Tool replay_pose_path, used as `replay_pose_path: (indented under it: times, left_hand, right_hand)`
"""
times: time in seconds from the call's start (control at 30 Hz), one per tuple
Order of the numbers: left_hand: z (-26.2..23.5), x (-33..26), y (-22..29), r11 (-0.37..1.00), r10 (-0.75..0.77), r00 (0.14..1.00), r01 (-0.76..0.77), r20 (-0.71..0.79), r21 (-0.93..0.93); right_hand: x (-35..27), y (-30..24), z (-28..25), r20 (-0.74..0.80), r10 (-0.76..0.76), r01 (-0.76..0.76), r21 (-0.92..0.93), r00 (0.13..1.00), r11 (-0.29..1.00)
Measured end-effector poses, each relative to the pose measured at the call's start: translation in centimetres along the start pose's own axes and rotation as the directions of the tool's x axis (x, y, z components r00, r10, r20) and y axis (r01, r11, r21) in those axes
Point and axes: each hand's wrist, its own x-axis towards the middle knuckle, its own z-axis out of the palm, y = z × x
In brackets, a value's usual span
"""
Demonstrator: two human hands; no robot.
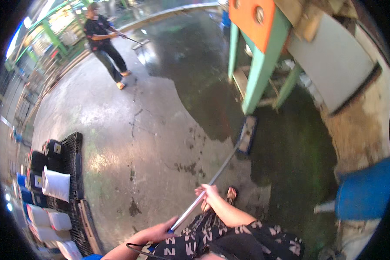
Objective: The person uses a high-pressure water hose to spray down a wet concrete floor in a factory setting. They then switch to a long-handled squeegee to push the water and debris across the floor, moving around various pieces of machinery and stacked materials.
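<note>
Both hands grip a metal pole: left hand (160, 234) wrapped low near its end, right hand (207, 192) closed further up. Beyond the fingers, the pole (216, 173) slants away to a floor squeegee head (247, 135) on wet concrete floor (195, 78) beside a green machine leg (258, 82).

- Left hand (162, 233): fingers closed around the near end of a long metal pole (212, 175), forearm entering from the lower edge.
- Right hand (207, 191): clasped on the pole further along, forearm bent.

Holding a long metal pole (212, 177) with both hands: right hand (207, 191) higher up, left hand (162, 232) near the end. Flat squeegee head (247, 135) down on the wet floor (195, 56), beside a green machine leg (258, 82). Far off, another person (102, 41) with a squeegee.
</note>
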Motion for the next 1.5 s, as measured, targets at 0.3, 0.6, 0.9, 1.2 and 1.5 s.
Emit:
replay_pose_path:
  times: [0.3,0.6,0.9,1.2,1.5]
  left_hand:
    - [-3.9,4.5,10.0,0.888,-0.429,0.867,0.353,0.253,0.294]
    - [-1.5,12.3,11.4,0.973,-0.225,0.908,0.23,0.354,0.031]
    - [3.0,32.2,9.4,1.0,0.011,0.949,-0.005,0.316,-0.019]
    - [15.7,44.6,8.8,0.993,-0.114,0.974,0.117,0.195,-0.002]
    - [14.3,43.6,10.7,0.819,-0.072,0.946,-0.125,0.317,0.56]
  right_hand:
    - [4.5,-7.2,-1.9,-0.155,0.117,-0.034,0.456,0.981,0.89]
    - [4.4,-14.7,-8.0,-0.226,0.067,0.035,0.418,0.972,0.908]
    - [6.4,-26.7,-17.7,-0.051,-0.111,0.122,0.421,0.993,0.899]
    - [-12.5,-11.1,-15.2,0.532,-0.052,-0.07,0.206,0.845,0.976]
    - [-6.0,-0.5,-16.5,0.288,-0.616,0.581,-0.736,0.733,0.348]
